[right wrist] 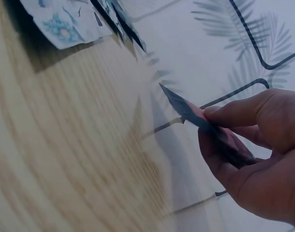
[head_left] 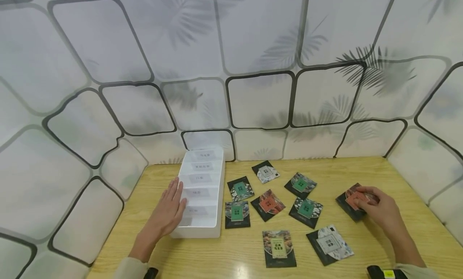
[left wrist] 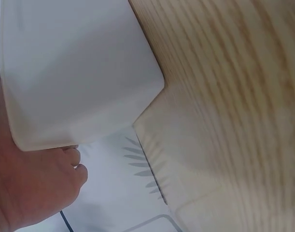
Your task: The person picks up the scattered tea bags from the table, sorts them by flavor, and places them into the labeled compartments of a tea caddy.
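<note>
At the right of the table, my right hand [head_left: 384, 211] pinches a red-labelled sachet [head_left: 348, 202] between thumb and fingers. In the right wrist view that sachet [right wrist: 188, 111] appears edge-on, tilted above the wooden surface. My left hand [head_left: 167, 208] lies with its fingers extended along the left rim of a long white box [head_left: 202, 232]. Labelled compartments run the length of the box, and dividers separate them. From the left wrist, the box's outer wall [left wrist: 84, 72] fills the upper left, with part of the left hand [left wrist: 38, 183] beside it.
Between box and right hand lie several flat sachets: green-labelled ones [head_left: 237, 214], another red one [head_left: 268, 205], a yellow-green one [head_left: 279, 249] and white-patterned ones [head_left: 329, 244]. A patterned wall [head_left: 260, 102] stands right behind the wooden table [head_left: 173, 259].
</note>
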